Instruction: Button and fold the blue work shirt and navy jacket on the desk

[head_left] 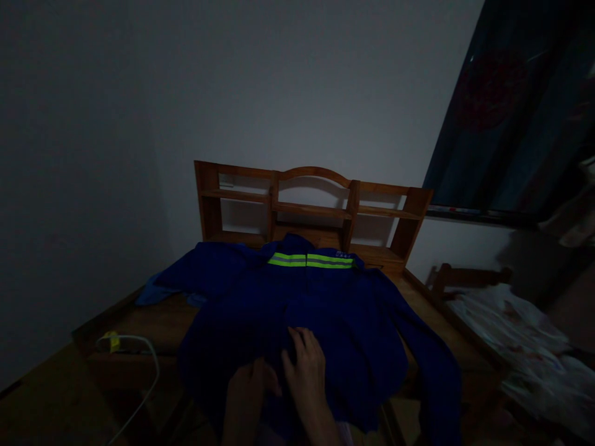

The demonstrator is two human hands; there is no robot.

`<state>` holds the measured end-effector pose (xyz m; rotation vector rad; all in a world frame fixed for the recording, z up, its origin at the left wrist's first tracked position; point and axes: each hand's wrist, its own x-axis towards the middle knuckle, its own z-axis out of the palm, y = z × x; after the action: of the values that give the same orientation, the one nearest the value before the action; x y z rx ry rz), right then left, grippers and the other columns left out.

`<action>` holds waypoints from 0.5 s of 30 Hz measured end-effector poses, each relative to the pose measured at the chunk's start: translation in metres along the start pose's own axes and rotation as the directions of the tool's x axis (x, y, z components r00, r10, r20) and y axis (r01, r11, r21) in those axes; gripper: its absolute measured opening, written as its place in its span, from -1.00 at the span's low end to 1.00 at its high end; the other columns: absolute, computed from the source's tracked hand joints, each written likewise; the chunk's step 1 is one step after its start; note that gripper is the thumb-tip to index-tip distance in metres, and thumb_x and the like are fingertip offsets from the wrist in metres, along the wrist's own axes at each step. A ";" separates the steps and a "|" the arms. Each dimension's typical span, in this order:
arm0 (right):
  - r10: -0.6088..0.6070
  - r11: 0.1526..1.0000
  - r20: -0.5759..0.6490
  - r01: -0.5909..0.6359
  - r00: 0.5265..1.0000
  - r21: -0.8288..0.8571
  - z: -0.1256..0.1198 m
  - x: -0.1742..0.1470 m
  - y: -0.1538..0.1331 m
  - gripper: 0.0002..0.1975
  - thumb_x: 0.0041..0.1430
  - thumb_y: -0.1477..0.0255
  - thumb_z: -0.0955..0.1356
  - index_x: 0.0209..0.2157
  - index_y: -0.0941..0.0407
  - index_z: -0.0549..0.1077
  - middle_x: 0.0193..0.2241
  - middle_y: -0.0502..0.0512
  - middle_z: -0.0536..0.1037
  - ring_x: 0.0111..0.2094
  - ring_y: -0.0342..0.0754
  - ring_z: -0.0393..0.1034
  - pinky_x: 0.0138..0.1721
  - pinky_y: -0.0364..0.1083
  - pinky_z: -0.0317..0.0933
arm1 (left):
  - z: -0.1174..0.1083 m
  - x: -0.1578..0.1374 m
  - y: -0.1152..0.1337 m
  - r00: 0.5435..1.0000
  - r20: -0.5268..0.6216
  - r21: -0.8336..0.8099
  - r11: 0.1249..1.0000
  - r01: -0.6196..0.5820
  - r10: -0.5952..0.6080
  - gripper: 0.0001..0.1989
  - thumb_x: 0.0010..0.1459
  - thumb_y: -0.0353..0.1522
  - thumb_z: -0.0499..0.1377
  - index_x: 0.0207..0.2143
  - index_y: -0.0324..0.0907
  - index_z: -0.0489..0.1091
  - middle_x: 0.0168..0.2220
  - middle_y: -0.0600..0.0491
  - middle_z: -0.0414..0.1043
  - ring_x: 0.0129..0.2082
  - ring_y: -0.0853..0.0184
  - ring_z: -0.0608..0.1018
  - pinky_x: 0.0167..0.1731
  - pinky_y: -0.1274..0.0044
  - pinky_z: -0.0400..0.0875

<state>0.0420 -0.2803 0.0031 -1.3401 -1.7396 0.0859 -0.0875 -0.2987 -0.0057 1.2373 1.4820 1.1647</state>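
Observation:
A dark blue work jacket (334, 316) lies spread over the desk, its collar toward the back and its lower hem hanging over the front edge. Bright yellow-green reflective stripes cross its chest on both sides of the front opening. My right hand (305, 365) is at the middle of the jacket front, fingers bent and thumb set against the cloth. Lower and to the left, my left hand (251, 387) is curled on the jacket's front edge. Dim light and dark cloth hide the fingertips, so any small fastener between them cannot be made out.
A wooden desk (153, 322) carries a shelf unit (311, 210) along the white wall. Blue cloth (155, 291) shows under the left sleeve. A white cable (155, 365) hangs off the left corner. On the right, plastic bags (515, 322) lie by a wooden chair (471, 277), below a dark window.

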 end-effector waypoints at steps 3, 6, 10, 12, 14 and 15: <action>0.065 0.973 -0.003 -0.062 0.998 0.220 -0.007 0.005 0.007 -0.71 0.15 0.52 0.24 -0.13 0.04 0.46 -0.17 0.08 0.49 -0.14 -0.03 0.37 -0.09 -0.06 0.24 | 0.015 0.000 -0.014 0.999 -0.017 -0.351 0.935 -0.043 0.040 -0.64 0.00 -0.18 -0.01 -0.36 -0.25 0.44 -0.25 -0.15 0.51 -0.25 0.13 0.55 -0.40 0.39 0.50; 0.203 0.882 0.044 -0.202 0.978 0.426 -0.020 0.012 0.014 -0.83 0.13 0.39 0.31 -0.28 0.08 0.52 -0.31 0.05 0.54 -0.27 -0.06 0.43 -0.19 -0.12 0.26 | 0.028 0.001 -0.016 0.996 -0.062 -0.488 0.869 -0.082 0.059 -0.63 -0.07 -0.21 0.02 -0.30 -0.26 0.42 -0.12 -0.18 0.46 -0.09 0.12 0.50 -0.19 0.36 0.50; 0.376 0.667 0.154 -0.382 0.914 0.640 -0.035 0.015 0.019 -0.78 -0.01 0.28 0.41 -0.39 0.16 0.49 -0.47 0.03 0.51 -0.40 -0.08 0.41 -0.35 -0.17 0.25 | 0.038 0.002 -0.001 0.997 0.018 -0.436 0.898 -0.063 0.079 -0.61 -0.02 -0.18 0.08 -0.21 -0.24 0.43 -0.01 -0.14 0.40 0.00 0.14 0.45 -0.02 0.37 0.39; 0.407 0.598 0.142 -0.381 0.902 0.706 -0.042 0.014 0.017 -0.77 -0.06 0.29 0.44 -0.42 0.17 0.44 -0.49 0.00 0.48 -0.40 -0.11 0.38 -0.38 -0.21 0.22 | 0.042 0.003 0.007 0.999 0.031 -0.369 0.929 -0.027 0.041 -0.59 -0.01 -0.14 0.11 -0.25 -0.27 0.47 -0.09 -0.18 0.46 -0.03 0.08 0.47 0.01 0.31 0.34; 0.434 0.566 0.116 -0.371 0.893 0.736 -0.048 0.009 0.014 -0.77 -0.06 0.30 0.45 -0.42 0.16 0.43 -0.48 -0.03 0.45 -0.39 -0.14 0.36 -0.38 -0.23 0.20 | 0.045 0.004 0.010 1.000 0.012 -0.299 0.954 0.020 -0.017 -0.56 0.00 -0.09 0.13 -0.31 -0.30 0.50 -0.23 -0.21 0.52 -0.09 0.01 0.50 0.01 0.25 0.30; 0.456 0.546 0.112 -0.377 0.883 0.748 -0.050 0.006 0.012 -0.76 -0.06 0.31 0.44 -0.40 0.16 0.43 -0.47 -0.03 0.44 -0.39 -0.16 0.35 -0.39 -0.24 0.19 | 0.046 0.004 0.009 0.999 -0.007 -0.272 0.962 0.033 -0.036 -0.56 0.01 -0.08 0.13 -0.32 -0.29 0.50 -0.28 -0.21 0.54 -0.11 -0.01 0.51 0.01 0.23 0.29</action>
<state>0.0849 -0.2922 0.0293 -1.0408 -1.0317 0.9171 -0.0415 -0.2883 -0.0059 1.0141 1.2957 1.3054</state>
